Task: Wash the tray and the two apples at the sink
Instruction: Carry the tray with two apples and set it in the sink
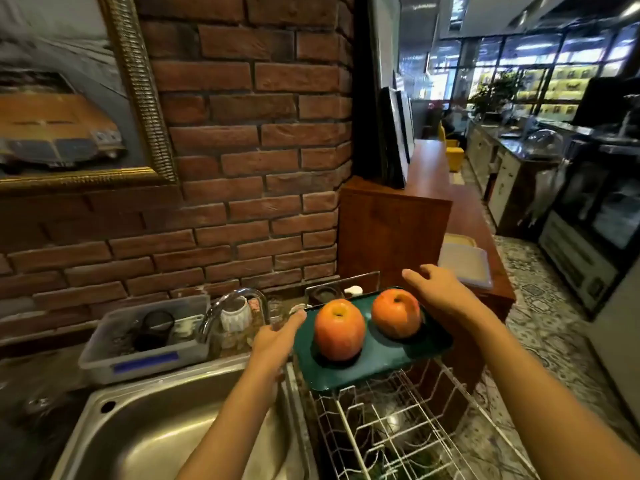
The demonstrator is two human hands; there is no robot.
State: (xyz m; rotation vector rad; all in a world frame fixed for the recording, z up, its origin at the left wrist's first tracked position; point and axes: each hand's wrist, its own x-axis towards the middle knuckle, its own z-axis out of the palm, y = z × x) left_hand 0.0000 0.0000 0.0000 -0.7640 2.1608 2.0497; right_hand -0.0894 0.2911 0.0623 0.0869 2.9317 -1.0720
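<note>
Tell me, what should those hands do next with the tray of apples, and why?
Probably close both hands on the tray's edges. The green tray sits on the wire dish rack with both apples still on it. The left hand reaches its left edge, the right hand hovers open over the right side, and nothing is gripped. The sink lies just left.

Café kitchen, steel sink (156, 427), display fridge (588, 237)

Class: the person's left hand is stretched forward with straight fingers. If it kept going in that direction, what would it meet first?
Probably the near-left edge of the green tray; the left hand points at it, fingertips nearly there. Depth is unclear.
</note>
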